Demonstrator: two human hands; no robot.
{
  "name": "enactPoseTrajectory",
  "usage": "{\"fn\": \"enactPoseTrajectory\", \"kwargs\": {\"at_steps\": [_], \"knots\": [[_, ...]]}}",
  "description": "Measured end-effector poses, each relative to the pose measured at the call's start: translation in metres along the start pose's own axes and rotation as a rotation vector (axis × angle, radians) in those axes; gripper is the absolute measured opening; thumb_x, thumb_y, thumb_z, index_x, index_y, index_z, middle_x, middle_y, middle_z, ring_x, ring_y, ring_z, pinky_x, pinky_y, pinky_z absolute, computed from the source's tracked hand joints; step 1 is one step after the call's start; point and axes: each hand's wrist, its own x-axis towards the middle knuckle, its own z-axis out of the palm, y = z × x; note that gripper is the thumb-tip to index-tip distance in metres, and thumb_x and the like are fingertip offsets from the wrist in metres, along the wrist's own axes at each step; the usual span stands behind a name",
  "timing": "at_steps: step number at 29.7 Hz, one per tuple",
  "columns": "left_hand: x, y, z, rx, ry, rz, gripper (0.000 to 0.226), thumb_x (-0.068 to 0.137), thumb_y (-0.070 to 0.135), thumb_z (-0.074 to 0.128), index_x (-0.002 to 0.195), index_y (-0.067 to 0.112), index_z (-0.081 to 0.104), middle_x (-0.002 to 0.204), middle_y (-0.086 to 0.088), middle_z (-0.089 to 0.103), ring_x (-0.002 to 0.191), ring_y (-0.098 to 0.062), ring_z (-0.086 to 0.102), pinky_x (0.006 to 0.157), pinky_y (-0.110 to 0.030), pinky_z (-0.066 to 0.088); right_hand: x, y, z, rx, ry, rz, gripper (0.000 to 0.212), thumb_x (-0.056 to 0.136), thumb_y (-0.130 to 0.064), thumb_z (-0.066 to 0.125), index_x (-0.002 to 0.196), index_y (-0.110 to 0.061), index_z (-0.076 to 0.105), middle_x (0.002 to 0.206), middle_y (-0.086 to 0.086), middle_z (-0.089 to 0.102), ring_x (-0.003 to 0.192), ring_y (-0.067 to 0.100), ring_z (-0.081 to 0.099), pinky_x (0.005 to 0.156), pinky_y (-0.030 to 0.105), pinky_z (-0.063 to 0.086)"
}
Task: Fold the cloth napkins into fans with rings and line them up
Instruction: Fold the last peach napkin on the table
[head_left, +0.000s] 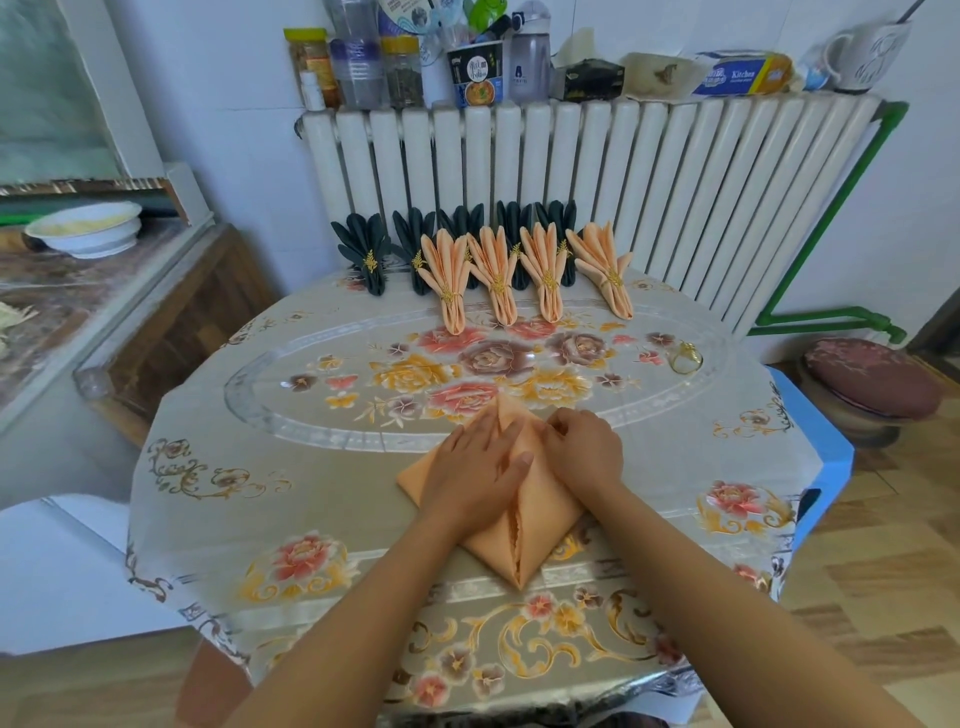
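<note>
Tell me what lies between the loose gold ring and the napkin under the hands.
Only bare flowered tablecloth between the gold ring and the peach napkin, in the head view.

Napkin (524, 540): plain peach-orange.
Front fans (524, 270): four, the same peach, each with a gold ring.
Back fans (363, 249): dark green, gold leaf-shaped rings.
Loose ring (684, 357): gold.
Tabletop (218, 467): beige cloth printed with pink, yellow and brown flowers and gold scrolls.
Radiator (675, 171): white.
Pipe (831, 218): green.
</note>
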Motion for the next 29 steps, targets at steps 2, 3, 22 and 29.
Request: {"fn": "enactPoseTrajectory", "kwargs": {"at_steps": [2, 3, 22, 29], "knots": [[0.000, 0.000, 0.000, -0.001, -0.005, 0.002, 0.055, 0.100, 0.052, 0.021, 0.152, 0.037, 0.009, 0.161, 0.004, -0.006, 0.146, -0.007, -0.007, 0.118, -0.030, -0.004, 0.001, 0.000, -0.002, -0.006, -0.025, 0.004, 0.028, 0.095, -0.038, 0.045, 0.086, -0.023, 0.067, 0.095, 0.003, 0.062, 0.082, 0.020, 0.057, 0.076, 0.036, 0.048], [0.000, 0.000, 0.000, 0.001, -0.010, 0.003, 0.055, 0.100, 0.052, 0.021, 0.152, 0.037, 0.009, 0.161, 0.004, -0.006, 0.147, -0.007, -0.007, 0.118, -0.030, -0.004, 0.001, -0.001, -0.002, -0.026, -0.028, 0.000, 0.030, 0.096, -0.036, 0.043, 0.092, -0.020, 0.069, 0.098, 0.003, 0.060, 0.085, 0.021, 0.057, 0.078, 0.037, 0.048], [0.001, 0.002, 0.001, 0.117, -0.052, -0.008, 0.057, 0.100, 0.051, 0.021, 0.152, 0.034, 0.007, 0.161, 0.003, -0.009, 0.147, -0.009, -0.010, 0.119, -0.033, -0.005, -0.003, -0.003, 0.004, -0.065, 0.091, 0.011, 0.028, 0.093, -0.040, 0.050, 0.098, -0.017, 0.065, 0.104, 0.001, 0.056, 0.098, 0.020, 0.052, 0.079, 0.032, 0.045], [0.003, 0.001, 0.002, 0.197, -0.073, 0.000, 0.060, 0.100, 0.049, 0.020, 0.153, 0.029, 0.000, 0.160, 0.008, -0.012, 0.146, -0.011, -0.013, 0.119, -0.035, -0.005, -0.006, -0.003, 0.007, -0.178, 0.129, -0.029, 0.024, 0.094, -0.038, 0.049, 0.108, -0.019, 0.055, 0.113, 0.004, 0.054, 0.107, 0.023, 0.046, 0.087, 0.032, 0.034]]}}
